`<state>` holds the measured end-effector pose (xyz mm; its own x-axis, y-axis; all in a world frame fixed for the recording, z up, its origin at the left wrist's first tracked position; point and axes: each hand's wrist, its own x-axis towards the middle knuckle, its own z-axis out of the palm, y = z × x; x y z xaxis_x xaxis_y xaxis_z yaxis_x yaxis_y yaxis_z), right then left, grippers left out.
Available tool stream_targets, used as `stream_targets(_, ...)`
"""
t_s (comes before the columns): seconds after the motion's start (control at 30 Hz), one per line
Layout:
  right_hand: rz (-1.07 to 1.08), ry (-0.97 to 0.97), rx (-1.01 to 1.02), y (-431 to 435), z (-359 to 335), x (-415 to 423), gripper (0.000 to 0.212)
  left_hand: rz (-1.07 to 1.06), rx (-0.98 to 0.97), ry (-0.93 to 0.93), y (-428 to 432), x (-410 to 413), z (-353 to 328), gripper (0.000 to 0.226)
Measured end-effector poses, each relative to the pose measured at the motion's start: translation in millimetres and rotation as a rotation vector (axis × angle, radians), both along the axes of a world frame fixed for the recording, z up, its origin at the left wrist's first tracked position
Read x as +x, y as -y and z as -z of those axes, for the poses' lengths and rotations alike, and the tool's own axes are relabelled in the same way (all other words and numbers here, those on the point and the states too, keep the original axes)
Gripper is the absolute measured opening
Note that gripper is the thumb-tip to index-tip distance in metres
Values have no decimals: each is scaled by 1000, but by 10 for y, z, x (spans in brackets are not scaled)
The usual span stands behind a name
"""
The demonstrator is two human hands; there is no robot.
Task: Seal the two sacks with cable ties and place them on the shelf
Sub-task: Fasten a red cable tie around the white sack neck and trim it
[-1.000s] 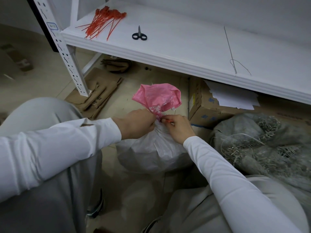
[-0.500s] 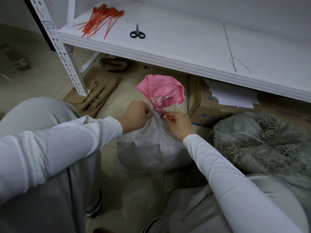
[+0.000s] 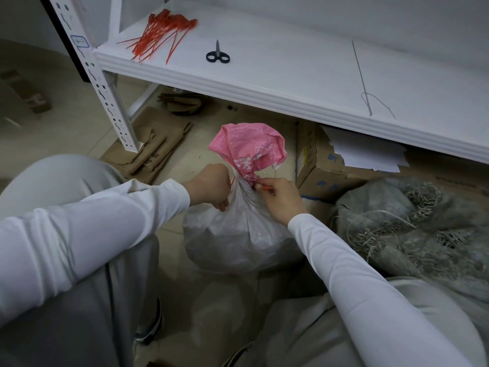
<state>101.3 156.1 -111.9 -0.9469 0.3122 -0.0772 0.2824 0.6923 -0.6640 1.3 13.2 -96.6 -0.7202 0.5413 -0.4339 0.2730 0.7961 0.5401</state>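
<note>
A white sack (image 3: pixel 238 234) with a pink bunched top (image 3: pixel 250 149) stands on the floor between my knees. A red cable tie (image 3: pixel 232 180) wraps its neck. My left hand (image 3: pixel 211 185) is closed on the tie's end at the left of the neck. My right hand (image 3: pixel 280 198) pinches the tie's other end at the right. A second, grey sack (image 3: pixel 412 229) full of shredded straw lies open at the right. The white shelf (image 3: pixel 291 75) runs across above, with a pile of red cable ties (image 3: pixel 161 33) at its left end.
Black scissors (image 3: pixel 217 54) lie on the shelf near the ties, and a thin wire (image 3: pixel 363 83) lies further right. Under the shelf sit a cardboard box (image 3: pixel 325 165) with white paper and flattened brown cardboard (image 3: pixel 150 147) by the shelf post (image 3: pixel 105 91).
My left hand has drawn back to the left of the neck, pulling the tie's end. The pink top now stands more upright. My right hand stays at the neck.
</note>
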Motion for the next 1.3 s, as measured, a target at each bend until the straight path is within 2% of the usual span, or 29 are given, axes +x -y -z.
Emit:
stream_targets(0.17, -36, 12, 25, -1, -6, 7, 30, 31, -84, -207, 71, -62, -59, 8)
stream_targets(0.27, 9, -18, -36, 12, -21, -13, 31, 23, -74, -248, 120, -105, -164, 6)
stream_targets(0.33, 35, -31, -62, 23, -31, -20, 33, 29, -86, -261, 159, -103, -197, 12)
stream_targets(0.47, -20, 28, -117, 65, -19, 4, 40, 128, -207, -244, 207, 29, -150, 19)
stream_targets(0.57, -64, 60, -79, 111, 21, 3, 54, 162, -150, -275, 212, 157, -168, 23)
stream_targets(0.67, -10, 22, -53, 116, 51, -3, 44, 196, -75, -282, 193, 365, -190, 13)
stream_targets(0.77, 56, -17, -5, 97, 81, -6, 33, 252, 46, -258, 135, 608, -166, 17)
stream_targets(0.87, 85, -5, -25, 153, 59, -15, 39, 237, 39, -385, 130, 583, 9, 27)
stream_targets(0.97, 100, -17, -96, 158, 22, -36, 48, 264, 62, -520, 128, 557, 101, 25)
stream_targets(1.03, 84, 1, -155, 136, 27, -55, 46, 313, 117, -525, 110, 589, 106, 17)
stream_targets(1.3, 65, 90, -505, 29, -19, -44, 32, 312, 277, -559, 97, 572, 197, 20)
